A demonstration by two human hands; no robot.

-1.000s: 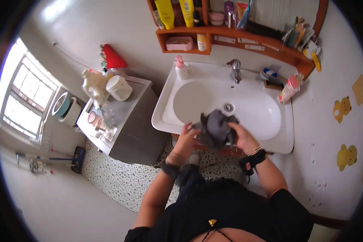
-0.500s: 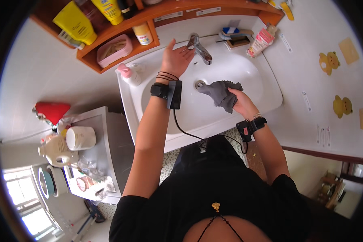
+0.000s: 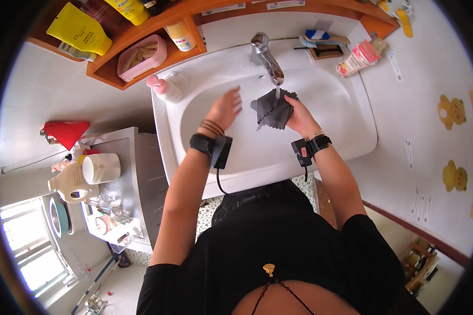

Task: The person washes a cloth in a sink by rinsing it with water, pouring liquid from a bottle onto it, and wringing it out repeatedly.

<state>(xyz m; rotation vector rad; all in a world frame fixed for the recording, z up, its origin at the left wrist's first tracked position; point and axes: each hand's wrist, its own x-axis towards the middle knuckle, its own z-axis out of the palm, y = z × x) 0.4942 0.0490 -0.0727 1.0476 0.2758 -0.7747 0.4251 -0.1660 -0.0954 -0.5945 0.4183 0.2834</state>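
Observation:
A dark grey cloth [image 3: 273,111] with a zigzag edge hangs over the white sink basin [image 3: 328,107]. My right hand [image 3: 301,116] pinches it by its right side. Directly above the cloth is the spout of the chrome faucet [image 3: 269,64], and a stream of water runs from it onto the cloth. To the left of the cloth, apart from it, my left hand [image 3: 224,110] is over the basin with nothing in it. Its fingers are stretched out and slightly blurred.
On the sink's left rim stands a pink-topped pump bottle [image 3: 164,89]. A brush in a holder [image 3: 323,46] and a pink-labelled bottle [image 3: 360,58] are at the back right. An orange shelf [image 3: 108,71] with tubes and a pink box [image 3: 141,56] overhangs the back left.
Water now flows from the faucet. My left hand has come away from the faucet toward me. The cloth in my right hand has moved left and up, under the spout.

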